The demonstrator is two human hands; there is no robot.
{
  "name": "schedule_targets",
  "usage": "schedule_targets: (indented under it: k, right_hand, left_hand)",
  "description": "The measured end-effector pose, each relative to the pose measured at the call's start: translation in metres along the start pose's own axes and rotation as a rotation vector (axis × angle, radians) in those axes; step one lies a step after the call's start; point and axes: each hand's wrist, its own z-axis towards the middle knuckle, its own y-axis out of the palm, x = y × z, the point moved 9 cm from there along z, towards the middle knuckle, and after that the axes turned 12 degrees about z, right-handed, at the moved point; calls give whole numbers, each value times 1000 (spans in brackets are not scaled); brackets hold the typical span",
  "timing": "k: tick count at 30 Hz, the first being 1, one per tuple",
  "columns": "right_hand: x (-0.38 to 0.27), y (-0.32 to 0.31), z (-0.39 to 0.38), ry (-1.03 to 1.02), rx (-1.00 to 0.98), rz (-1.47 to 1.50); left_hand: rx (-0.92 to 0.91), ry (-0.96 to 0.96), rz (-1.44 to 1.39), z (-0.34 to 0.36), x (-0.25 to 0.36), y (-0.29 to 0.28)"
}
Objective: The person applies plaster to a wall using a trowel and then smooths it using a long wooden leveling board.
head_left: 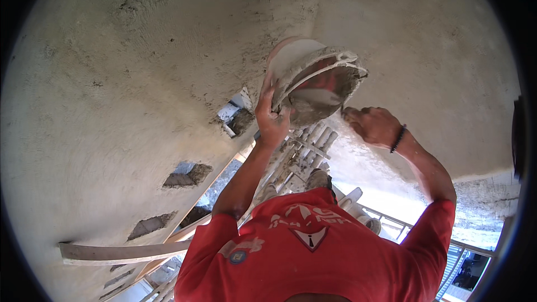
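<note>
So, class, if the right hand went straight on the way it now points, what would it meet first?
Probably the near side of the grey-smeared bowl gripped by the left hand, since the right hand points up-left towards it; depth is unclear from one view.

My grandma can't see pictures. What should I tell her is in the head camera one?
A person in a red shirt holds a tilted, grey-smeared bowl in the left hand, the right hand curled near its rim. Rough walls surround them, with poles below.
</note>
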Motion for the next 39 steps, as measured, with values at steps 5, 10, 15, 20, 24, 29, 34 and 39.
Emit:
schedule_targets:
  k: [5,10,15,20,24,29,34,39]
  right_hand:
    - [24,-43,-13,183,119,-101]
    - [54,8,-6,445,-155,620]
    - [62,72,-14,514,-329,1272]
    - [44,123,-8,416,-479,1835]
    - [35,140,-3,328,-527,1966]
    - [35,145,-5,333,-479,1911]
    - [29,119,-10,151,-357,2202]
    - [73,73,-9,-5,224,2382]
  left_hand:
    - [-4,92,98,2,10,1]
    - [-19,84,52,2,15,8]
    - [-31,7,72,0,8,9]
    - [-7,-140,-1,-2,-17,13]
    - [33,-385,51,-7,-54,13]
    - [113,-549,56,-21,-90,1]
    - [188,-733,-152,-62,-131,-19]
    - [155,-920,-90,-121,-171,-23]
